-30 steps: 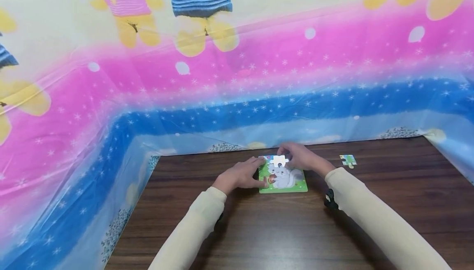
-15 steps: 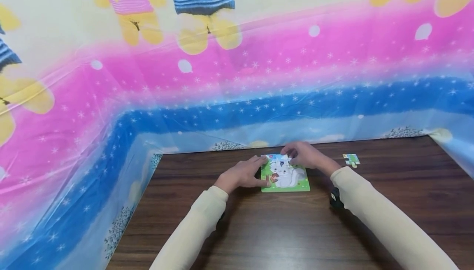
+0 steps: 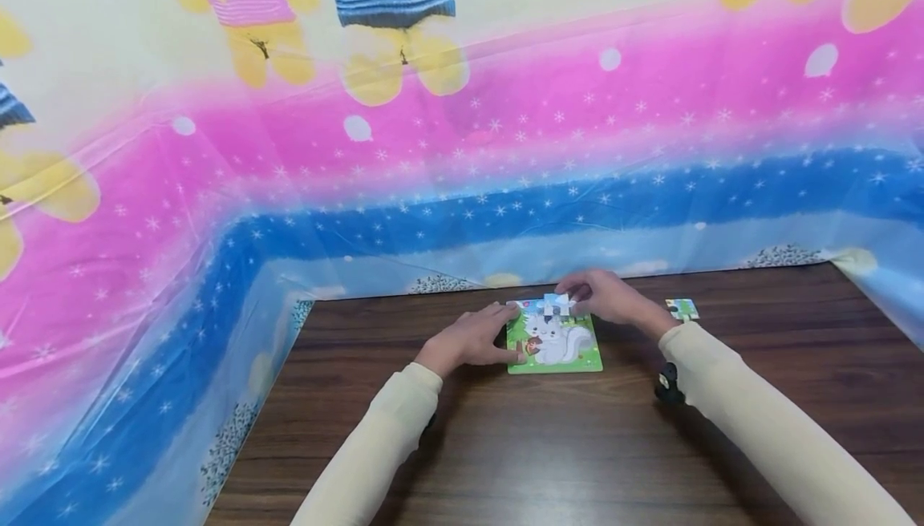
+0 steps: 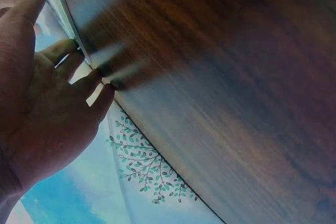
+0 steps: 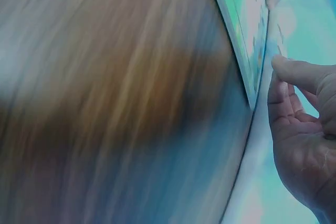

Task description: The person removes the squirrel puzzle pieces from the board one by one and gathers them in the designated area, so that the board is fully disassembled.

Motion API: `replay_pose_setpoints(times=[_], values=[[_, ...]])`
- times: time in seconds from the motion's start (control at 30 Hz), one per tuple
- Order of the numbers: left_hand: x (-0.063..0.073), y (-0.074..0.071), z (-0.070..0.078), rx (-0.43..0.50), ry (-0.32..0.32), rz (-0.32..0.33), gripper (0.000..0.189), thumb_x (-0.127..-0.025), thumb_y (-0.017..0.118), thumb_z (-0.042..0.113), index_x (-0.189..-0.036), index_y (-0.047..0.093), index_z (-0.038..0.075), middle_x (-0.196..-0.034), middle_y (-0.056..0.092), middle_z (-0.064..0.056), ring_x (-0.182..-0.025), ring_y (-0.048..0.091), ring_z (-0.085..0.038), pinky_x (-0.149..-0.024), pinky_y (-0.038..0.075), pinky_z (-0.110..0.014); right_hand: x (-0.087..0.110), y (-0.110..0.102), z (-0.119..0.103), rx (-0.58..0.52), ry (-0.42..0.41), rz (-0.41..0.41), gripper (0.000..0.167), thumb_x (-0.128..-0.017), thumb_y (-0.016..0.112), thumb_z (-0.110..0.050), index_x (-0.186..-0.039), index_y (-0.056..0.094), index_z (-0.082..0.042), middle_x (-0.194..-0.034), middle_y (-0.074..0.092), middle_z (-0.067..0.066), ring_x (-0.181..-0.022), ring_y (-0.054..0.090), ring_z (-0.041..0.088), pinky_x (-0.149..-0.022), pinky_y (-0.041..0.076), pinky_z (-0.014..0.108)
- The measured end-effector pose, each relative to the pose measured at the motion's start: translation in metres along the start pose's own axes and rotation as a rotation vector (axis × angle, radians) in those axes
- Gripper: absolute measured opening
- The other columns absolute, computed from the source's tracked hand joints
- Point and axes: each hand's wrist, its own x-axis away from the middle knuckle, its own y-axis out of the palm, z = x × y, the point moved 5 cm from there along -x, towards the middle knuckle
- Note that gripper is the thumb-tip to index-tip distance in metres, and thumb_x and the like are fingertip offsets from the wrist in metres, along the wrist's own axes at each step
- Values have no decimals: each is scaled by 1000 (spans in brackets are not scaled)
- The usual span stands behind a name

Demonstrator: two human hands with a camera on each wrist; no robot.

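Observation:
A small square jigsaw puzzle with a white squirrel on green lies on the table. My left hand rests along its left side, thumb at the near part and fingertips at the far corner. Those fingers are spread and fairly straight in the left wrist view. My right hand pinches a puzzle piece, light blue and white, between thumb and fingers. The piece overlaps the puzzle's far edge in the head view. In the right wrist view the thumb meets the fingertips beside the raised piece, which shows nearly edge-on.
A second loose puzzle piece, green and blue, lies to the right, partly behind the right forearm. The dark wooden table ends close behind the puzzle. A printed cloth hangs at the back and sides.
The right hand has shifted slightly right with its piece, which is now tilted up at the puzzle's far edge. The left hand has stayed on the puzzle.

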Motion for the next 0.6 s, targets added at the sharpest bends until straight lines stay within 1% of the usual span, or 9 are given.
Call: replay_pose_setpoints(times=[0.13, 0.27, 0.4, 0.5, 0.6], values=[[1, 0, 0, -5, 7, 10, 92, -98, 65, 64, -171, 23, 26, -178, 23, -2, -167, 18, -23, -135, 21, -54, 16, -19, 7, 27, -4, 14, 42, -96, 71, 1, -136, 70, -10, -139, 69, 15, -116, 70, 29, -93, 62, 44], [2, 0, 0, -7, 9, 8, 92, -99, 64, 63, -171, 22, 26, -179, 22, -2, -167, 17, -23, -135, 20, -54, 34, -39, 17, 62, 9, 23, 41, -95, 72, 2, -135, 70, -7, -136, 70, 18, -115, 70, 32, -93, 62, 46], [2, -1, -1, -6, 11, 9, 92, -99, 64, 63, -171, 21, 25, -179, 22, -2, -167, 17, -23, -134, 20, -55, 50, -58, 31, 90, 23, 36, 39, -94, 73, 3, -132, 71, -5, -132, 71, 19, -113, 71, 34, -88, 63, 44], [2, -1, -1, -5, 13, 7, 91, -100, 64, 63, -171, 21, 25, -179, 22, -1, -167, 17, -23, -134, 20, -56, 59, -68, 45, 105, 40, 42, 40, -92, 73, 4, -131, 71, -4, -130, 72, 19, -111, 71, 33, -85, 63, 41], [3, 0, -1, -1, 14, 4, 91, -100, 64, 61, -171, 21, 25, -179, 22, -2, -167, 17, -23, -134, 19, -56, 68, -73, 55, 99, 50, 38, 40, -91, 73, 5, -131, 70, -1, -129, 71, 21, -110, 70, 34, -85, 62, 41]])
